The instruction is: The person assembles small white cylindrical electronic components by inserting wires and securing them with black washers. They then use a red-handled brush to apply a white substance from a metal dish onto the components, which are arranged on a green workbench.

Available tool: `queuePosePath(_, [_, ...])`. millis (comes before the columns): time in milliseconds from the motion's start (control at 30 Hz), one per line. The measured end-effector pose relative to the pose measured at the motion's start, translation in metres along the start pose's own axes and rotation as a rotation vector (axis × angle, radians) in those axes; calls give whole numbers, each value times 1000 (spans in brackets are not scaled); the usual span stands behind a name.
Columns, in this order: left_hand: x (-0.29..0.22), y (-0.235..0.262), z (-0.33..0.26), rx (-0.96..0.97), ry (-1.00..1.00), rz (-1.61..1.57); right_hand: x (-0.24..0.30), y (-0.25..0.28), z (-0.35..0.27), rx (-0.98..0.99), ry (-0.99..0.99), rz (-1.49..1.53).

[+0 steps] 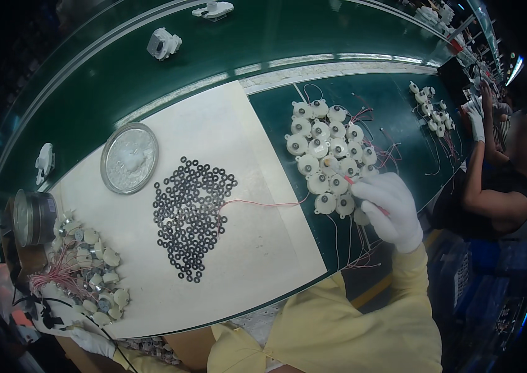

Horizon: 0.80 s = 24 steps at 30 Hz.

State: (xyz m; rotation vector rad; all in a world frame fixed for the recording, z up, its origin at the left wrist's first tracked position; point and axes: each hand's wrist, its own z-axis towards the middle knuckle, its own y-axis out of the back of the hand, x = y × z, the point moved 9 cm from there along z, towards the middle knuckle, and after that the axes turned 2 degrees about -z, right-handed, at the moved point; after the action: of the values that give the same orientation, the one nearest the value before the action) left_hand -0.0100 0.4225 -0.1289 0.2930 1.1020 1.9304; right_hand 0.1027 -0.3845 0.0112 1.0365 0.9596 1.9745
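Observation:
My right hand (389, 208), in a white glove, is closed around a slim brush with a red handle (348, 181). Its pale tip is over a cluster of round cream motors (320, 130) with dark centres and thin wires. My left hand (92, 340), also gloved in white, is low at the lower left by the table edge, close to a heap of cream motors (109, 276) with pink wires; its fingers do not show clearly. Between the two groups, many small black rings (189, 211) lie spread on the white sheet (263, 248).
A round shallow dish (107, 163) with white paste stands behind the rings. At far left is a round metal tin (35, 217). White housings (164, 43) sit on the green surface beyond. Another person (499, 199) works at the right, near more motors (431, 109).

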Motion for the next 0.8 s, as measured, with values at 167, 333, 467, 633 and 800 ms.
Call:
queuePosePath(167, [-18,13,-3,-25,91,-184,4,2,-1,10,21,-13])
queuePosePath(333, [-24,17,-3,-33,15,-137,4,7,-3,7,29,-31])
queuePosePath(467, [-26,15,-2,-61,-35,-56,4,8,-1,-10,17,-43])
queuePosePath(633, [-26,10,-2,-43,-60,17,7,3,6,0,34,-52])
queuePosePath(800, [-24,14,-3,20,46,-69,7,6,1,19,40,-36])
